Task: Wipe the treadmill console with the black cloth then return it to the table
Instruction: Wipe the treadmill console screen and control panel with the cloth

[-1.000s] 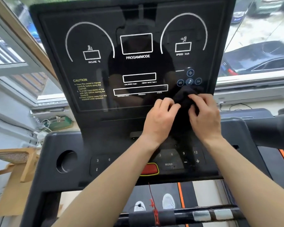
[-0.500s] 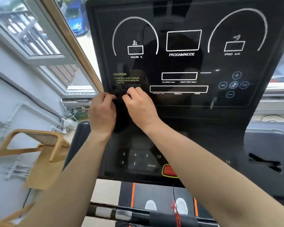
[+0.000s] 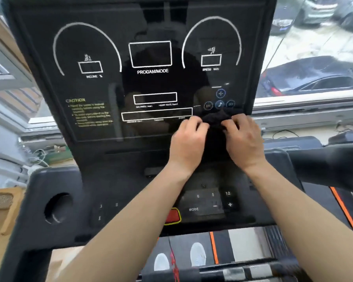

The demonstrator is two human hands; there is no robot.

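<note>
The black treadmill console [image 3: 151,82] fills the upper middle of the view, with white dial outlines and yellow caution text. A bunched black cloth [image 3: 215,123] is pressed against the console's lower right, just under the round music buttons. My left hand [image 3: 186,142] grips the cloth's left side. My right hand [image 3: 244,141] grips its right side. Most of the cloth is hidden between my hands and blends into the dark panel.
Below my hands lie the button panel [image 3: 208,202] and red stop key [image 3: 172,215]. A round cup holder [image 3: 58,208] sits lower left. A wooden chair [image 3: 2,202] stands at far left, windows with parked cars behind, a padded handlebar [image 3: 330,165] at right.
Both hands and the cloth swept from the console's lower right to its lower left by the caution text, then back to the lower right under the music buttons.
</note>
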